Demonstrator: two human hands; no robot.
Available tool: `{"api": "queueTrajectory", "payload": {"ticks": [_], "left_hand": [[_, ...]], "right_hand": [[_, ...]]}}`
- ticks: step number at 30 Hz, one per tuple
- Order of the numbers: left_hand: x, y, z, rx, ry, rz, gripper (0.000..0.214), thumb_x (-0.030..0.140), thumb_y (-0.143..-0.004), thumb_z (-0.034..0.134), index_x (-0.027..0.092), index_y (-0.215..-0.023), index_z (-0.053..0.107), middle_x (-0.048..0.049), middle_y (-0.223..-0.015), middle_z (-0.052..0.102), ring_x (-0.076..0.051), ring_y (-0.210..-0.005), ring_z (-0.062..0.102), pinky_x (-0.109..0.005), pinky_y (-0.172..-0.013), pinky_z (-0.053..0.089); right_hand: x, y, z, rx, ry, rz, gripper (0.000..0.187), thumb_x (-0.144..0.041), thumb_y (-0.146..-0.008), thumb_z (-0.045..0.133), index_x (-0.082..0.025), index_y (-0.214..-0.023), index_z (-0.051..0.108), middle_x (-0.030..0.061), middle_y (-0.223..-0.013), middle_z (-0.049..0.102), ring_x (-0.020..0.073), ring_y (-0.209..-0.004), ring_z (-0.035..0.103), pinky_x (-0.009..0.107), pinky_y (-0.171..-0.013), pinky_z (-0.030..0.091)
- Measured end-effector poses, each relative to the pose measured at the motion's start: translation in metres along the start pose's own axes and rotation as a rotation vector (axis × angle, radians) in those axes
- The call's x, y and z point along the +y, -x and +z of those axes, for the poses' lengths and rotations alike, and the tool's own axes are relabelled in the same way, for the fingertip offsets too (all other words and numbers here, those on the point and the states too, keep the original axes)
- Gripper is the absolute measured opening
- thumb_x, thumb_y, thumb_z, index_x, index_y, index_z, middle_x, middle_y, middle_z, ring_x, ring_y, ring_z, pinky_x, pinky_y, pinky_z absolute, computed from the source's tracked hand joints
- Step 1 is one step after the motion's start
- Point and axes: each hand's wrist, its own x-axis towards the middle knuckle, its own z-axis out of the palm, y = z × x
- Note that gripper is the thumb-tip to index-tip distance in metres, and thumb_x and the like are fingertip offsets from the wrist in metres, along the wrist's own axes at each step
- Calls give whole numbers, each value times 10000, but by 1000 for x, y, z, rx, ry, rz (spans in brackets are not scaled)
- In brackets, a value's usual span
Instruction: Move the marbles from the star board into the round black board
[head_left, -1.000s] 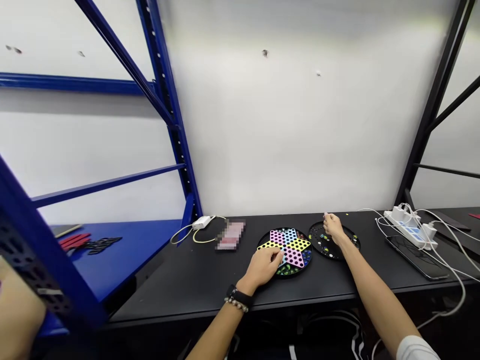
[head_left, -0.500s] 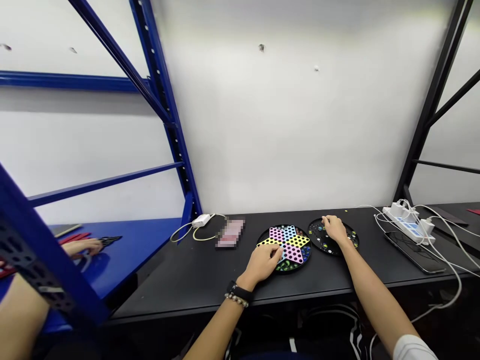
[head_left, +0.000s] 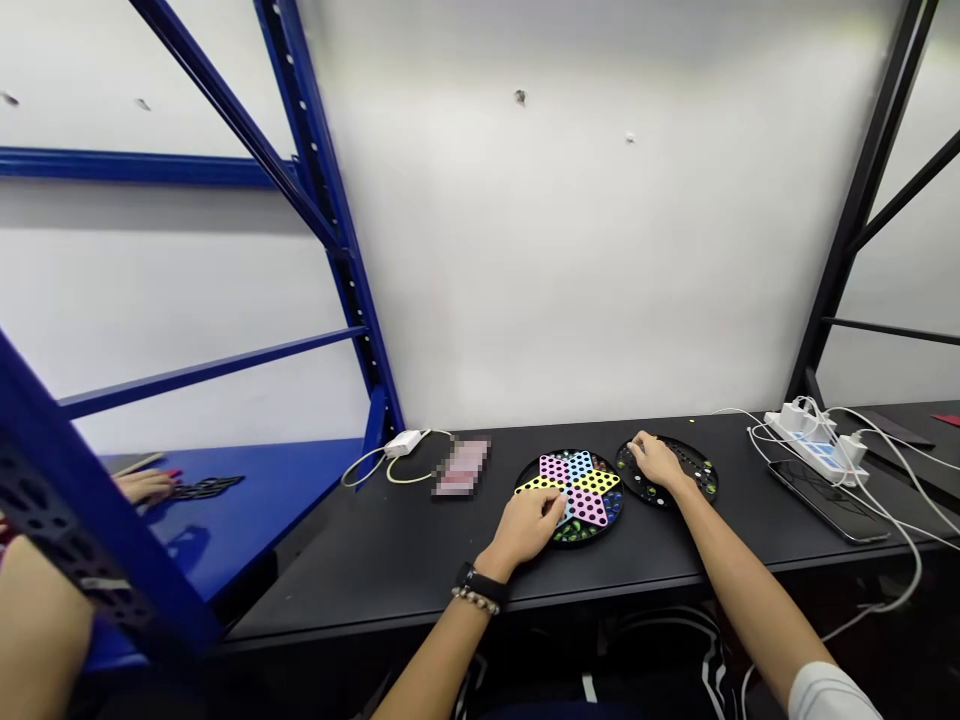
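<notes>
Head view, left to right. Blue steel shelving along the left side, its deck under a co-worker's hand, which lies just beside a strip of black interlocking pieces. That co-worker's forearm low in the corner, behind a perforated blue upright.

Next, the black table: white charger with looped cable, then a pinkish flat item, too blurred to name.

Left hand over the lower left of a star-shaped Chinese checkers board, fingers curled down near its middle; grip unclear, any held piece hidden. Black wristband and beaded bracelet on that wrist. Green marbles in the board's lower rim.

Just right of the board, a round black tray holding scattered marbles. Right hand on the tray, fingers lowered among them; clenched or released, impossible to tell.

Far right, white power strip with plugged-in adapters and tangled white cables, black smartphone just below.
</notes>
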Motion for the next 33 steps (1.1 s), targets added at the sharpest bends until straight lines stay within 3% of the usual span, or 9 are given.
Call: {"api": "queueTrajectory", "payload": {"ticks": [5,7,9,12,16,20,25,29,33], "left_hand": [[3,3,-2,42,96,23,436,433,-939,368,194,-609,522,10,-608,543,-134,-588,458,-261,-601,305],[3,4,-2,86,129,36,453,449,-941,363,190,-601,514,11,-593,524,-130,-574,443,-259,-594,308],[1,6,-2,128,150,51,461,458,-942,367,188,-593,502,17,-576,495,-124,-559,427,-256,-580,302],[-5,7,-3,236,176,53,459,455,-946,376,189,-582,464,32,-555,445,-113,-534,396,-250,-552,282],[-13,7,-2,436,185,48,449,434,-947,392,193,-569,423,41,-537,412,-105,-518,378,-246,-539,277],[-19,7,-1,473,195,84,427,415,-945,415,189,-585,461,47,-529,399,-102,-507,375,-244,-534,287],[-20,6,0,434,217,86,431,429,-939,430,183,-590,490,44,-525,427,-104,-501,377,-242,-527,302],[-20,4,0,391,219,86,440,445,-936,430,178,-598,518,33,-536,479,-112,-515,415,-241,-539,324],[-19,3,-1,400,206,94,446,445,-928,439,183,-572,501,37,-518,466,-113,-504,423,-240,-534,332]], "right_hand": [[-15,-8,-9,62,-955,95,320,-443,-940,270,-236,-804,473,-48,-579,426,110,-407,332,226,-399,288],[-27,-12,-3,66,-1201,137,270,-397,-907,321,-242,-700,400,-72,-531,349,92,-372,243,208,-353,200],[-45,-15,13,76,-1274,167,308,-393,-895,368,-243,-630,318,-86,-496,300,78,-358,200,203,-346,151],[-86,-18,50,61,-1194,147,423,-465,-883,487,-236,-579,300,-93,-462,269,68,-370,213,204,-375,151],[-147,-11,99,28,-269,-281,475,-473,-904,515,-199,-530,410,-24,-515,460,110,-525,460,227,-525,318],[-178,0,123,-170,244,-407,370,-413,-921,510,-198,-640,617,61,-719,674,186,-721,631,271,-644,396],[-171,3,125,-261,351,-458,336,-383,-966,434,-199,-880,703,108,-1001,698,238,-946,647,320,-758,457],[-167,1,125,-235,390,-477,311,-347,-978,424,-170,-1098,649,140,-1174,615,266,-1105,564,381,-884,444],[-171,2,130,-269,435,-470,305,-309,-971,436,-156,-1176,603,157,-1231,561,273,-1147,506,422,-941,409]]}}
